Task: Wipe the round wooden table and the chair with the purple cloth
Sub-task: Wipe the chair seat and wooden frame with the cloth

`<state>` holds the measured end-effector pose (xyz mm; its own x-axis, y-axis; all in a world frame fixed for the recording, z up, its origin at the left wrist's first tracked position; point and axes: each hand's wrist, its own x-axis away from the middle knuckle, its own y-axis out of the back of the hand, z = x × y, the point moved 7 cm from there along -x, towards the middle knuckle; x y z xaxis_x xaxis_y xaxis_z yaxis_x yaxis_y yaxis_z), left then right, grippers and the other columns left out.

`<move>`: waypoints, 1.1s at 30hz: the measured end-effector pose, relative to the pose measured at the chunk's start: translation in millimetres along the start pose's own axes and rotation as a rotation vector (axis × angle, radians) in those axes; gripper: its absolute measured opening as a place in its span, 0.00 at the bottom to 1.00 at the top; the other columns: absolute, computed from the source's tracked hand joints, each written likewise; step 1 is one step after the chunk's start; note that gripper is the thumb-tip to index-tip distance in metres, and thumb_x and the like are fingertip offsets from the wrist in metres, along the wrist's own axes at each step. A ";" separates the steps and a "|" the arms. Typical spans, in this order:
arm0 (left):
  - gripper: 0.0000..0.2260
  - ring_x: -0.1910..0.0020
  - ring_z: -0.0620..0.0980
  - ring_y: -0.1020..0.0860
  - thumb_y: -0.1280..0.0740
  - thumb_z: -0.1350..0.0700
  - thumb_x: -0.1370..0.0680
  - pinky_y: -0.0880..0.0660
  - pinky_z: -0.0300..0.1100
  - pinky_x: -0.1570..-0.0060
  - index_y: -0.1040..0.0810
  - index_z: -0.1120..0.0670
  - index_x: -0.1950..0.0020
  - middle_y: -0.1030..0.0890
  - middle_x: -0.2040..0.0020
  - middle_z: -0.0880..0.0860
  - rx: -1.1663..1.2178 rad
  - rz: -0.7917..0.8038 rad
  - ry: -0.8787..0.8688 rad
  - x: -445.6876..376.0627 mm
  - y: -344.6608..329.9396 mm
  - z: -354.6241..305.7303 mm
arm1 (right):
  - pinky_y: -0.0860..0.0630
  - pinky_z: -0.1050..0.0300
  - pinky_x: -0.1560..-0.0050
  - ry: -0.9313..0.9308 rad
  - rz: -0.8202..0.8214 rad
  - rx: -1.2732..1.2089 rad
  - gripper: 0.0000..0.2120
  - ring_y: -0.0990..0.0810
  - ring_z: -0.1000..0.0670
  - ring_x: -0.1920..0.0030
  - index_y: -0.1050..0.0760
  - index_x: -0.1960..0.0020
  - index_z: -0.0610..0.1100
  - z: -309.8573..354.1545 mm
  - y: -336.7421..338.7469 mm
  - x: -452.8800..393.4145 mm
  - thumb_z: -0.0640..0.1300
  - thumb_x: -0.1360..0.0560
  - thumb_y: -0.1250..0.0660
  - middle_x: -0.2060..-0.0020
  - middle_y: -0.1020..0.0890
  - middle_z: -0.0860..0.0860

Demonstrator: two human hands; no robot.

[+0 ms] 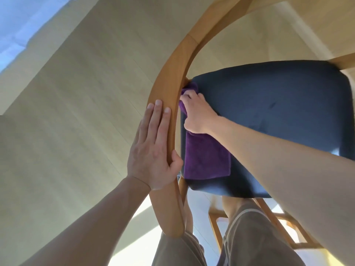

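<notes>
the chair (269, 116) is seen from directly above. it has a curved wooden back rail (172, 77) and a dark blue padded seat (278, 112). no brand, label or writing can be read on the chair, the cloth or the clothing.

the left hand (151, 150) rests on the back rail. its fingers (158, 112) lie straight and close together along the outer face of the rail, and the thumb hooks over the inner edge, so the rail sits between thumb and palm.

the right hand (197, 114) is at the rear edge of the seat, just beside the rail. its fingers are curled down onto the purple cloth (207, 160) and bunch its upper part against the seat where the seat meets the rail. the loose lower part of the cloth lies flat on the seat below the wrist, reaching toward the seat's near corner.

the person's legs in beige shorts (247, 237) stand beside the chair's lower wooden frame (217, 227). pale wood flooring (76, 131) surrounds the chair. the round wooden table cannot be identified with certainty.
</notes>
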<state>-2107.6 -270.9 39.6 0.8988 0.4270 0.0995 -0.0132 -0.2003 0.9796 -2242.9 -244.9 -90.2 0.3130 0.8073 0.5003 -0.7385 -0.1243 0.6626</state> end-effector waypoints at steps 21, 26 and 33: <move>0.40 0.16 0.56 0.50 0.36 0.49 0.27 0.54 0.51 0.18 0.45 0.58 0.17 0.46 0.16 0.58 0.050 -0.010 -0.004 0.3 2.4 -1.1 | 0.31 0.56 0.37 -0.314 -0.250 -0.392 0.27 0.32 0.43 0.33 0.32 0.29 0.38 -44.7 27.1 -28.6 0.34 0.28 0.33 0.29 0.36 0.46; 0.40 0.16 0.57 0.49 0.34 0.50 0.27 0.55 0.51 0.18 0.42 0.60 0.18 0.44 0.16 0.59 0.025 -0.009 -0.013 0.4 2.6 -1.0 | 0.25 0.47 0.36 -0.206 -0.157 -0.063 0.24 0.31 0.41 0.35 0.29 0.31 0.39 -17.1 1.4 -27.9 0.37 0.26 0.32 0.31 0.32 0.48; 0.40 0.16 0.56 0.54 0.38 0.46 0.22 0.61 0.46 0.19 0.50 0.63 0.17 0.50 0.16 0.61 -0.124 0.107 -0.219 -58.0 20.4 -0.2 | 0.24 0.58 0.52 -0.189 -0.167 -0.358 0.18 0.22 0.51 0.51 0.20 0.43 0.46 -44.4 33.2 -2.4 0.32 0.30 0.32 0.50 0.20 0.54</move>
<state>-2160.1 -299.6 53.9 0.9626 0.2054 0.1768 -0.1547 -0.1190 0.9808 -2294.7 -225.4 -94.2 0.5248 0.6755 0.5180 -0.8186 0.2336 0.5248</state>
